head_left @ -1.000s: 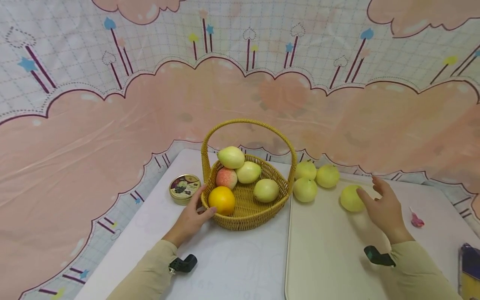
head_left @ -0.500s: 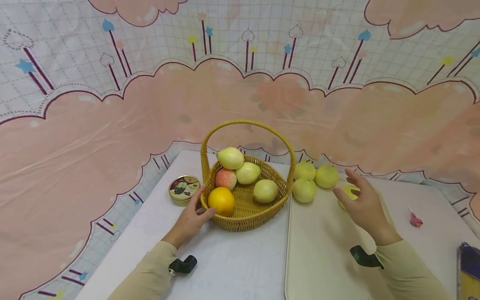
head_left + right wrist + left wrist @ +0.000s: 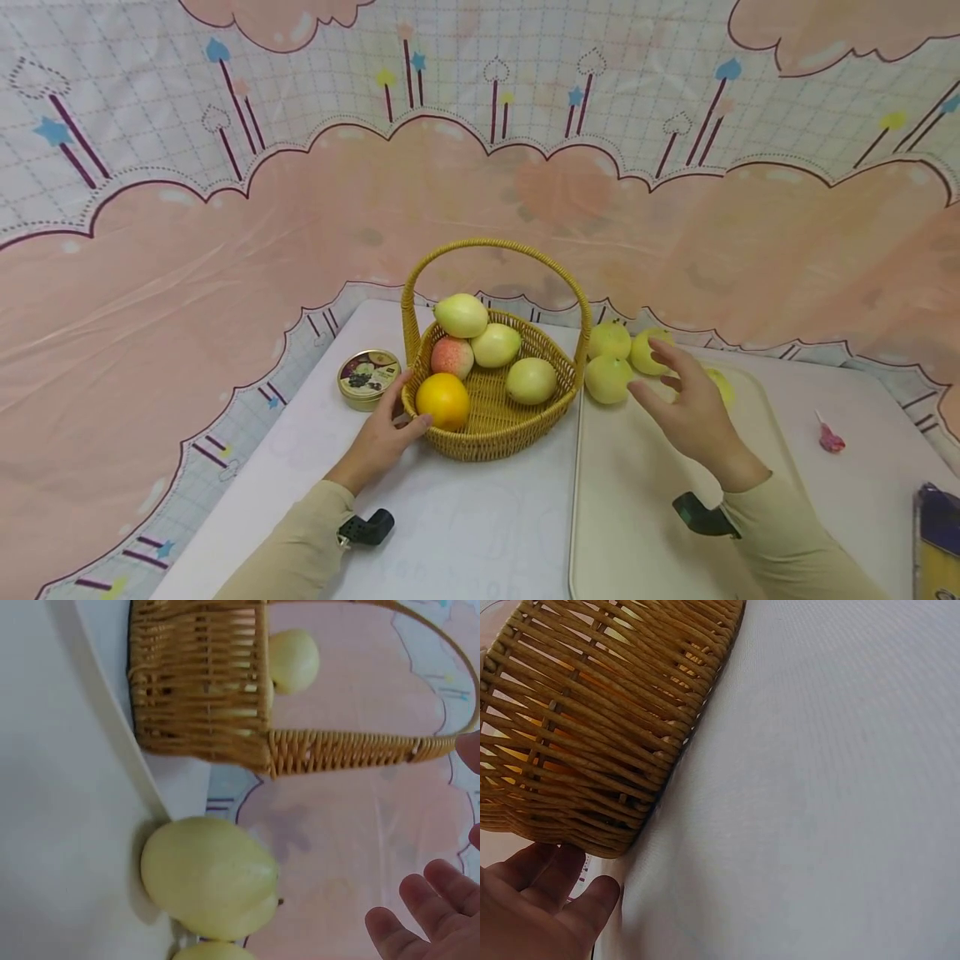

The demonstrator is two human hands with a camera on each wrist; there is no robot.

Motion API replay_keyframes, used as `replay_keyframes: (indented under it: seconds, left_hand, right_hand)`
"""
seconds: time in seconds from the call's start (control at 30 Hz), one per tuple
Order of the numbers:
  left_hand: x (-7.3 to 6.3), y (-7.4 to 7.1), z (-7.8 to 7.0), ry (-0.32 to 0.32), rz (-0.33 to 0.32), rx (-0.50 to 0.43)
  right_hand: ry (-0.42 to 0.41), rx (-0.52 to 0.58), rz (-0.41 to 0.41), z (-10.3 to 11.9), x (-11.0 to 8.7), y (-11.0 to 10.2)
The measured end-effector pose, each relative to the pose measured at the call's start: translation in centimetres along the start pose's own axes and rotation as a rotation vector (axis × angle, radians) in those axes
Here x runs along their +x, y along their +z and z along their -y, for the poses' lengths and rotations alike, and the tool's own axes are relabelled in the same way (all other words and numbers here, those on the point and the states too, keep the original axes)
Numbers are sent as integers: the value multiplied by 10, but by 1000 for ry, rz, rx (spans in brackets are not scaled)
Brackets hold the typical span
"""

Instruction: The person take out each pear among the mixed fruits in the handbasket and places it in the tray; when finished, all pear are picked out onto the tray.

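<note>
A wicker basket (image 3: 487,451) with an arched handle stands on the table. Inside are an orange (image 3: 442,402), a peach (image 3: 452,357) and several pale green-yellow fruits (image 3: 531,382). My left hand (image 3: 378,443) holds the basket's left side, thumb over the front rim. In the left wrist view its fingers (image 3: 536,874) are at the woven wall. Over the cream tray (image 3: 637,483) my right hand (image 3: 693,417) hovers with fingers spread, holding nothing. Just left of it sits a pale yellow pear (image 3: 608,380), also large in the right wrist view. Another pear (image 3: 722,385) is partly hidden behind that hand.
Left of the basket is a round tin (image 3: 367,378) with a printed lid. A wrapped lollipop (image 3: 830,439) lies right of the tray. A dark-blue and yellow packet (image 3: 937,533) is at the right edge. A patterned curtain (image 3: 480,200) hangs behind the table.
My right hand has moved left across the tray, from beside the rightmost pear toward the grouped pears. My left hand and the basket have stayed in place.
</note>
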State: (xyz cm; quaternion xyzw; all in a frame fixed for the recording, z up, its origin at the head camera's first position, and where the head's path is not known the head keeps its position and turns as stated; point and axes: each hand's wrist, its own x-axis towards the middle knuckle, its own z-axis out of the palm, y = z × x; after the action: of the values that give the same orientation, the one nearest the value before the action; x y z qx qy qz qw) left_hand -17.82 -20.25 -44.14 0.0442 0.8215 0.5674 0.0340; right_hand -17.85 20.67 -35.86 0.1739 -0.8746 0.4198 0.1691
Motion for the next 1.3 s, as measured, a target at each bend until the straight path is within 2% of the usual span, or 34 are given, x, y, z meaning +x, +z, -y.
replay_keyframes:
  seconds: [0.33,0.7,0.97,1.13,1.3]
  left_hand:
    - [2,0,2,-3,5,-15]
    - [1,0,2,-1,2,-9]
    - [0,0,0,-9,7,-5]
    - [0,0,1,-5,2,8]
    - [0,0,1,-8,3,5]
  right_hand:
    - [-126,29,28,16,2,23]
    - [-215,61,85,24,10,47]
    - [-193,49,159,34,21,63]
    - [-154,14,243,35,29,76]
    - [-159,-10,310,35,36,88]
